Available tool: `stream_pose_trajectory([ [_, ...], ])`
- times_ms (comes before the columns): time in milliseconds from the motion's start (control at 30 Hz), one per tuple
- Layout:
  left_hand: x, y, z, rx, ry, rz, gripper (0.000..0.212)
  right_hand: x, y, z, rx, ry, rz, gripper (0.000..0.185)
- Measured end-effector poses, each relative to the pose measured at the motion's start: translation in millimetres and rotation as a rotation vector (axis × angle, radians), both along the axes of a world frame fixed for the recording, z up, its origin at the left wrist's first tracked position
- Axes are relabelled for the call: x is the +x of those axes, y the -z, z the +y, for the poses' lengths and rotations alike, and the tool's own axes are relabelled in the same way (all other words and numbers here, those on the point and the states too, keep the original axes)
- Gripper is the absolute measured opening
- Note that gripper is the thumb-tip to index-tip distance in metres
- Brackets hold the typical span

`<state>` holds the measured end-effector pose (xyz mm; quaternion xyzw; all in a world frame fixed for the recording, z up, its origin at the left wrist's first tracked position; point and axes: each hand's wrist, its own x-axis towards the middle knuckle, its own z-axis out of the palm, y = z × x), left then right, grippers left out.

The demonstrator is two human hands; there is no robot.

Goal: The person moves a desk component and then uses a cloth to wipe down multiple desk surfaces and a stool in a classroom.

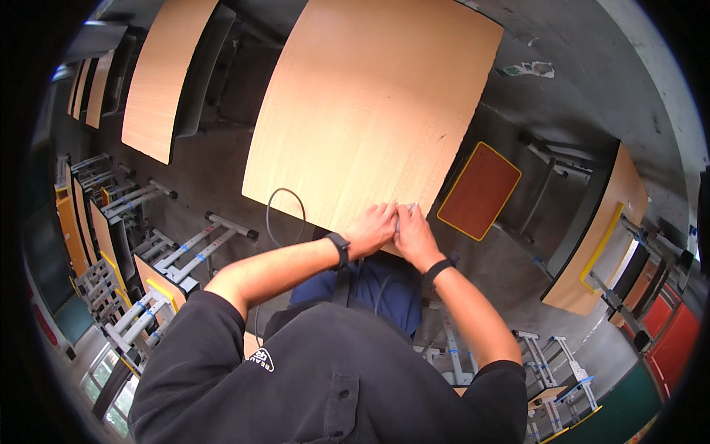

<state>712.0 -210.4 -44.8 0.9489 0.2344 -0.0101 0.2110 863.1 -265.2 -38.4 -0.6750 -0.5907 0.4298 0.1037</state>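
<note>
My left hand (pixel 373 228) and my right hand (pixel 415 236) meet at the near right corner of a wood-grain desktop (pixel 360 111). Between them is a small grey object (pixel 397 221), mostly covered by curled fingers. Both hands appear to grip it; its kind cannot be made out. A dark band circles each wrist. Left of my hands, a thin grey cable (pixel 268 213) loops up over the desk's near edge.
A brown stool seat (pixel 481 191) with yellow edging stands right of the desk. Another desk (pixel 161 77) is at the left. Overturned desks with metal legs (pixel 191 244) crowd the lower left. A tipped desk (pixel 596 238) stands at the right, near the wall.
</note>
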Motion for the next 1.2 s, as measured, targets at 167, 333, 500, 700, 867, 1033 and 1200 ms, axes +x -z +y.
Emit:
stream_pose_trajectory([
  [167,-37,7,3,-0.104,-0.056,-0.007,0.031,-32,0,14,-0.031,-0.068,-0.015,0.035],
  [333,-74,15,20,-0.265,-0.343,-0.145,0.025,-67,2,69,-0.075,-0.217,-0.011,0.029],
  [500,-137,-3,46,-0.261,-0.673,-0.133,0.033,-138,17,114,0.054,-0.248,0.075,0.026],
  [700,-215,-11,61,-0.239,-0.763,0.002,0.057,-225,19,132,0.089,-0.231,0.111,0.029],
  [867,-254,-10,63,-0.246,-0.777,0.005,0.055,-269,9,139,0.034,-0.206,0.043,0.022],
  [1033,-278,-11,63,-0.283,-0.772,-0.045,0.053,-289,8,138,-0.018,-0.186,0.063,0.026],
  [1200,-282,-20,61,-0.339,-0.751,-0.025,0.056,-289,6,126,0.005,-0.143,0.116,0.029],
])
